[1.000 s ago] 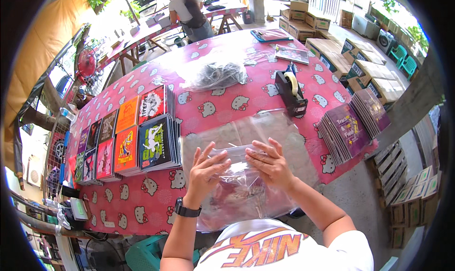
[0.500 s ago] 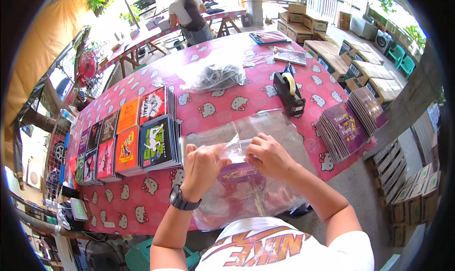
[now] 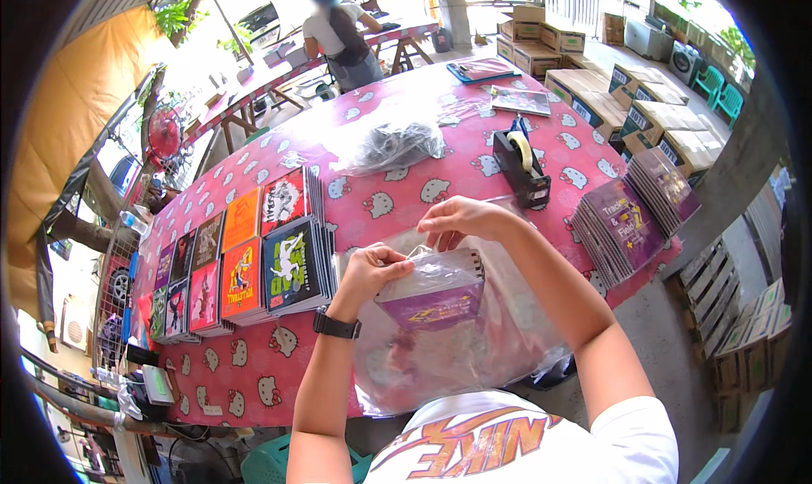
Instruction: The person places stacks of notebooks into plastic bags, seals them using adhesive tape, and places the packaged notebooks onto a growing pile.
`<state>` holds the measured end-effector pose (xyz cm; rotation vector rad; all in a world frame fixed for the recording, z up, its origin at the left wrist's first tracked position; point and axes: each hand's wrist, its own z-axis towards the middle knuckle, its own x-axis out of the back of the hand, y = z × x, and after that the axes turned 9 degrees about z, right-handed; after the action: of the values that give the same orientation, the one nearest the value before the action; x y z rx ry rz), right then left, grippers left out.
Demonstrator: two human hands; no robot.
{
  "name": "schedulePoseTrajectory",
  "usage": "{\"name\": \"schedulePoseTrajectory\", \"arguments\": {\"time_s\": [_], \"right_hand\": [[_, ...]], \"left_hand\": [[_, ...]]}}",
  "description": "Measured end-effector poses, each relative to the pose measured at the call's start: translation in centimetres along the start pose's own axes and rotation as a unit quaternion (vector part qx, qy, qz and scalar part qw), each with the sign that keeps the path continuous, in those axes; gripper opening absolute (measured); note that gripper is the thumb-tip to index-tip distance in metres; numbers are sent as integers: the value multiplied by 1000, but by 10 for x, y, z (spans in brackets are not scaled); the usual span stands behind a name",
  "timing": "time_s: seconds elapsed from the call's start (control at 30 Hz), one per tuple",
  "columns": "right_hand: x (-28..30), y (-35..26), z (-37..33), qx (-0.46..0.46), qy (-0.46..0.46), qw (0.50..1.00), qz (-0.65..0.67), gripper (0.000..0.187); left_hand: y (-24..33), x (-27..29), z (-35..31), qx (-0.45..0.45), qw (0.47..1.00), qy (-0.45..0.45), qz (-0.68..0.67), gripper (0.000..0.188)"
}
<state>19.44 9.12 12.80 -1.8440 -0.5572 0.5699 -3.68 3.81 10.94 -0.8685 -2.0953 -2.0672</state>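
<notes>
A purple spiral-bound notebook [image 3: 440, 308] sits inside a clear plastic sleeve [image 3: 436, 268] above the table's near edge. My left hand [image 3: 372, 272], with a black watch [image 3: 337, 323] on its wrist, pinches the sleeve's upper left corner. Fingers bent together, my right hand [image 3: 463, 222] is at the sleeve's top edge; what it grips is too small to make out. A thin pale curl of film shows between the two hands. Beneath them lies a large clear plastic sheet [image 3: 516, 340].
Stacks of colourful notebooks [image 3: 241, 281] stand to the left, and purple notebook stacks [image 3: 622, 230] to the right. A black tape dispenser [image 3: 520, 169] and a bundle of clear plastic [image 3: 393, 144] lie farther back. Cardboard boxes [image 3: 592, 112] and another person [image 3: 342, 44] are beyond the table.
My right hand has risen and moved away from the left, its fingers now above the sleeve's top edge. The notebook has tilted into clearer view, and the left hand stays on the sleeve.
</notes>
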Motion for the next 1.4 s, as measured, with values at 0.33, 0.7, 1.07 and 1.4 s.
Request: {"name": "schedulePoseTrajectory", "arguments": {"time_s": [0.33,0.7,1.07,1.4], "right_hand": [[-10,22,11,128,-10,990,-60,16],[-19,4,14,37,9,972,-231,36],[13,46,32,5,-9,995,95,26],[229,118,-25,-26,642,700,-311,41]], "left_hand": [[1,0,-6,-71,994,26,73,26],[13,-8,-14,-42,990,64,117,23],[30,-89,-61,-191,838,154,488,79],[31,-100,-56,-183,829,208,485,78]]}}
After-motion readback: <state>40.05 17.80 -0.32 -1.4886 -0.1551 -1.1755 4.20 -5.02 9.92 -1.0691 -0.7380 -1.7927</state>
